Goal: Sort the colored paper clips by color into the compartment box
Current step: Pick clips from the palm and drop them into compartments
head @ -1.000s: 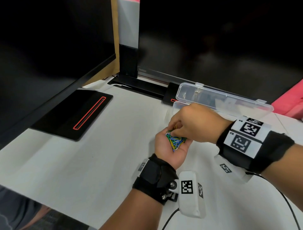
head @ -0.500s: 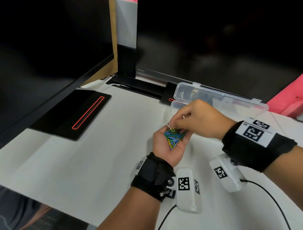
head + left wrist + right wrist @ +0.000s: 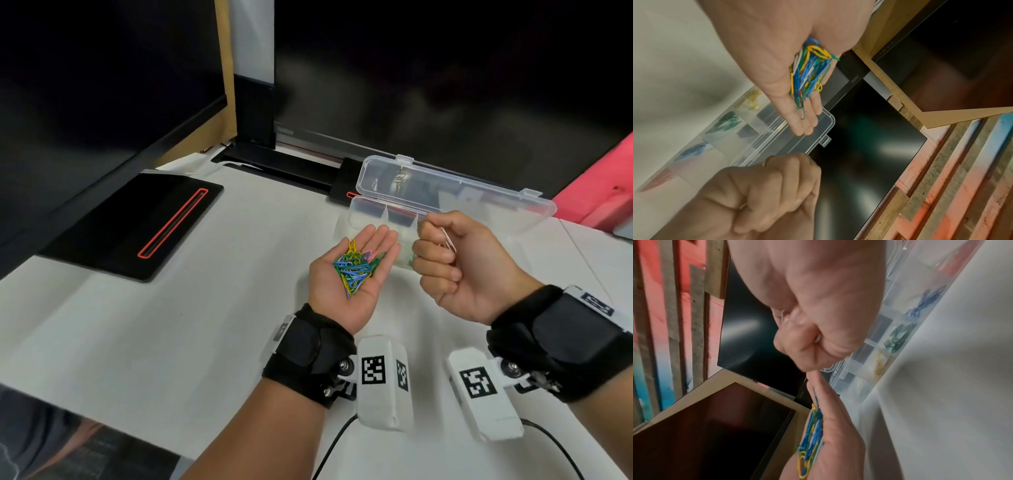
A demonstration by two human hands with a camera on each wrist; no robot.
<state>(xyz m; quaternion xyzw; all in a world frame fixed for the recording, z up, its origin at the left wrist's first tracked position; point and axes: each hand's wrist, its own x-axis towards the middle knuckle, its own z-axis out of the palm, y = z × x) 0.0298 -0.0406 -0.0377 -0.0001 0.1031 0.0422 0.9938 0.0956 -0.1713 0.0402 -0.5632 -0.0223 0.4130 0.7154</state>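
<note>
My left hand (image 3: 376, 246) lies palm up and flat, carrying a tangled pile of paper clips (image 3: 354, 269) in blue, green and yellow, with a little red. My right hand (image 3: 430, 224) hovers just to its right with curled fingers, and its thumb and forefinger pinch a pale white paper clip (image 3: 448, 241). Behind both hands stands the clear compartment box (image 3: 368, 209) with its lid (image 3: 455, 192) tipped back. The left wrist view shows yellow clips (image 3: 751, 100), green clips (image 3: 725, 121), blue clips (image 3: 692, 151) and red clips (image 3: 659, 178) in separate compartments.
A white table (image 3: 171, 342) carries a black monitor base (image 3: 137, 226) with a red slot at the left. Dark screens (image 3: 102, 85) rise at the back and left. A pink object (image 3: 603, 192) lies at the far right. Cables (image 3: 329, 452) trail near the front edge.
My right hand has lifted off the pile and drawn right with a pale clip pinched. The left palm, covered before, now lies flat with the pile in plain view.
</note>
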